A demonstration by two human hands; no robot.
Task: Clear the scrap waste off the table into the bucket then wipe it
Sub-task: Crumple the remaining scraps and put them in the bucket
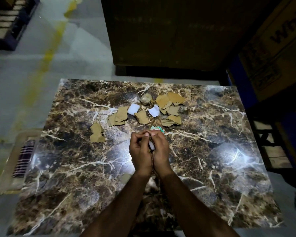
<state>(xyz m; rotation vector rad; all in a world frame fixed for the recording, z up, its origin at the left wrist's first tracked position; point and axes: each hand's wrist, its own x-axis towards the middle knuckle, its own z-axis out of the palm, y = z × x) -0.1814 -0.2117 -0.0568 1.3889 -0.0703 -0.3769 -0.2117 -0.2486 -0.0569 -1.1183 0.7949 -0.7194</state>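
Torn brown cardboard scraps [171, 106] and white paper pieces [133, 108] lie scattered across the far middle of the marble-pattern table [212, 151]. One cardboard piece [97, 133] sits apart at the left. My left hand [139, 151] and my right hand [160, 149] are pressed together above the table's middle, fingers curled around a small white scrap [151, 145]. A green and red printed scrap [158, 128] lies just beyond my fingertips. No bucket is visible.
A beige tray or crate [10, 177] holding a striped cloth [25, 158] stands on the floor at the table's left edge. Large cardboard boxes [272, 48] stand behind and to the right. A small stone-like lump [145, 98] lies among the scraps.
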